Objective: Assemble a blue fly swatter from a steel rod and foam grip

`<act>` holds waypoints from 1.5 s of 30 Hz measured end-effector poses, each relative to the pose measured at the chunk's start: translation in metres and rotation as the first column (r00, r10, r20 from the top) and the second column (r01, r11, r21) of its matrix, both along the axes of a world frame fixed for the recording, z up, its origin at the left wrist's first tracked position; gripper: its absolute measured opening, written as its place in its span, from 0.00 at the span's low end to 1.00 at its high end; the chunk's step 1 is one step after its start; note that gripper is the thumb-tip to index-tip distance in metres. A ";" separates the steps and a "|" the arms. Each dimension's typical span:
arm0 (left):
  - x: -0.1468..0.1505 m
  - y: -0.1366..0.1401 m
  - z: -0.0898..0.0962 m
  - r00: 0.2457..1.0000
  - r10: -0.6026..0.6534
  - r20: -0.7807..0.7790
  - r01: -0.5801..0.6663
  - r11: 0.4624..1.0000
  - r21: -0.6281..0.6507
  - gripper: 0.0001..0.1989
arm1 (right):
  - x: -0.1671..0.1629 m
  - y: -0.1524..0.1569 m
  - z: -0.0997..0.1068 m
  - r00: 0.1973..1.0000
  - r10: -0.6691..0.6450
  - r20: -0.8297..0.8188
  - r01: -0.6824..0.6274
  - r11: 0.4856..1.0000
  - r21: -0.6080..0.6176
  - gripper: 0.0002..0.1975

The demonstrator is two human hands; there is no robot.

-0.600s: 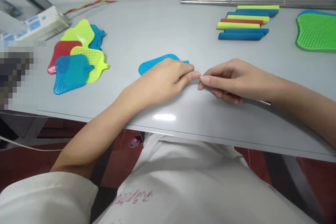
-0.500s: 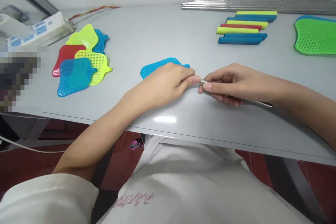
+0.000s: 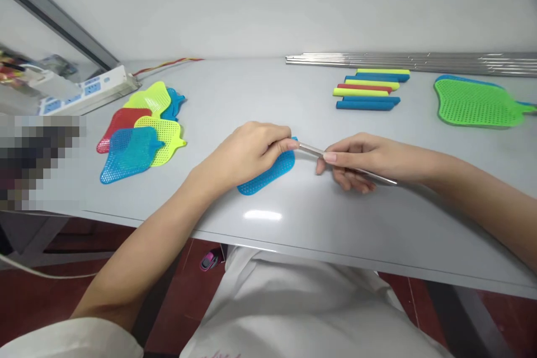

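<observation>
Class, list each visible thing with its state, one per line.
Left hand: closed over blue mesh head
Right hand: pinching metal rod
Metal rod: spanning both hands
Tubes: lying side by side
Spare rods: lying beside wall
Green mesh head: stacked topmost
Multicoloured mesh heads: overlapping
Power strip: on-off unclear

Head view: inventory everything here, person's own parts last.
Table: one, grey, centre
Wall: one, pale, rear
Floor: red, below
Mesh paddles: at least five, yellow-green, red, blue, left pile
Right paddles: at least two, green over blue, right
Held paddle: one, blue, centre
Tubes: three yellow, three blue, one red, right rear
Rods: several, silver, right rear
Held rod: one, silver, centre right
Power strip: one, white, left rear
Twisted cable: one, red-yellow, left rear
Plain cable: one, white, lower left
Clutter: unclear, upper left
Small object: one, pink-black, below table
Shirt: one, white, bottom
Left hand: one, over held paddle
Right hand: one, on held rod
</observation>
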State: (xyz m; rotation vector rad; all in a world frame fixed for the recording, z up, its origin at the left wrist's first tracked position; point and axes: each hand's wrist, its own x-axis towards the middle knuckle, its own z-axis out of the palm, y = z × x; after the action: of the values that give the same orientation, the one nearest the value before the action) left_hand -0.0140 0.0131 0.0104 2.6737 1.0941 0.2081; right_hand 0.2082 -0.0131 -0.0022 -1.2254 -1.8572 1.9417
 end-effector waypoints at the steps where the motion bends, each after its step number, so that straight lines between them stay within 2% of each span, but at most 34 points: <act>1: -0.002 0.002 -0.001 1.000 -0.019 -0.024 0.019 0.999 -0.035 0.17 | 0.000 0.001 0.000 1.000 0.002 0.001 -0.002 1.000 -0.003 0.18; 4: -0.007 0.005 -0.001 0.994 -0.088 -0.064 0.078 0.988 -0.133 0.16 | 0.001 0.001 -0.001 1.000 0.014 0.016 -0.014 1.000 -0.009 0.19; 6: -0.008 0.005 0.000 0.991 -0.110 -0.071 0.099 0.984 -0.149 0.14 | 0.002 0.001 -0.001 0.999 0.027 0.023 -0.026 1.000 -0.012 0.21; 9: -0.008 0.001 0.001 0.987 -0.116 -0.108 0.106 0.989 -0.101 0.12 | 0.001 0.001 0.000 0.999 0.029 0.033 -0.029 1.000 -0.008 0.21; 15: -0.002 -0.006 -0.002 0.958 -0.095 -0.272 0.119 0.990 0.074 0.13 | 0.000 -0.002 -0.001 1.000 0.020 0.024 -0.020 1.000 0.003 0.20; 19: 0.001 -0.008 -0.001 0.944 -0.074 -0.320 0.111 0.989 0.099 0.13 | 0.001 -0.002 -0.003 1.000 0.003 -0.018 -0.003 1.000 -0.013 0.21; 23: 0.002 -0.010 -0.001 0.953 -0.065 -0.295 0.092 0.993 0.076 0.13 | 0.000 -0.002 -0.004 0.999 -0.015 -0.040 0.014 1.000 -0.009 0.21; 27: 0.002 -0.010 -0.002 0.973 -0.048 -0.227 0.050 0.999 0.001 0.14 | -0.002 -0.004 -0.004 0.998 -0.048 -0.032 0.047 0.999 -0.025 0.23; 31: -0.002 -0.003 0.003 0.997 -0.061 -0.056 0.059 0.997 -0.040 0.19 | -0.004 -0.003 -0.006 0.997 -0.053 -0.047 0.052 0.998 -0.024 0.23; 34: -0.013 0.007 0.004 0.998 0.030 0.063 -0.031 0.999 0.016 0.19 | -0.003 -0.003 -0.007 0.998 -0.039 -0.057 0.037 0.999 -0.027 0.21; 36: -0.023 0.015 0.002 0.996 0.072 0.047 -0.073 0.997 0.009 0.17 | -0.003 -0.003 -0.007 0.997 -0.044 -0.065 0.042 0.998 -0.038 0.20; 40: -0.035 0.024 -0.004 0.991 0.094 -0.093 -0.103 0.990 -0.096 0.28 | -0.002 -0.003 -0.005 0.995 -0.049 -0.086 0.046 0.998 -0.036 0.20; 45: -0.031 0.025 -0.004 0.992 0.089 -0.089 -0.098 0.990 -0.102 0.22 | -0.002 -0.001 -0.008 0.993 -0.069 -0.092 0.067 0.998 -0.022 0.20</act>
State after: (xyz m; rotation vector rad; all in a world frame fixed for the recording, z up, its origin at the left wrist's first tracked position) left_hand -0.0452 0.0379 0.0064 2.5606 1.2222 0.0523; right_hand 0.2057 -0.0144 -0.0100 -1.1666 -1.7334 1.9496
